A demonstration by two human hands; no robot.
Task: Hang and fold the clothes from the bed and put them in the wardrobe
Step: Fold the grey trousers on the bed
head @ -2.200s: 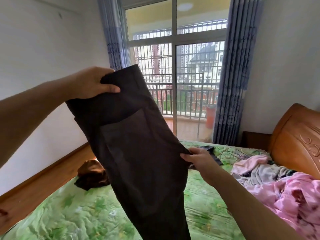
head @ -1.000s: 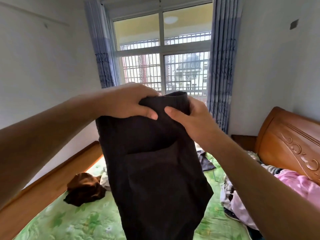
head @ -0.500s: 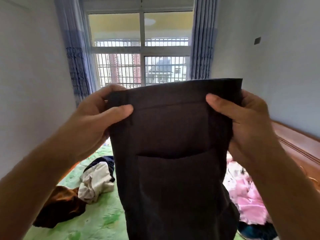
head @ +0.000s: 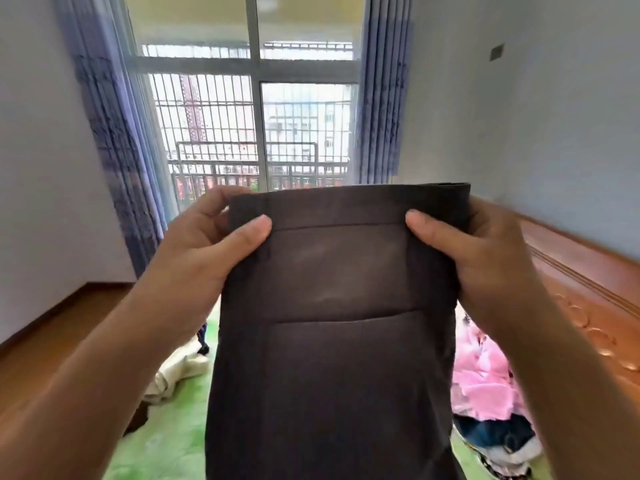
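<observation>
A pair of dark brown trousers (head: 332, 341) hangs in the air in front of me, waistband up, a back pocket facing me. My left hand (head: 207, 247) pinches the left end of the waistband, thumb on the near side. My right hand (head: 474, 251) pinches the right end the same way. The waistband is stretched level between them. The legs drop out of the frame's lower edge. Under them lies the bed with its green sheet (head: 162, 441). No wardrobe is in view.
On the bed, a cream garment (head: 180, 372) lies at the left, and pink cloth (head: 485, 379) and dark blue clothes (head: 495, 434) at the right. A wooden headboard (head: 581, 296) runs along the right. Behind are blue curtains (head: 114, 133), a barred balcony door (head: 252, 133) and wooden floor (head: 45, 334).
My right hand left the trouser leg and came up to the waistband beside my left. Both hands then spread apart, pulling the waistband flat and level. My view turned right and tilted up.
</observation>
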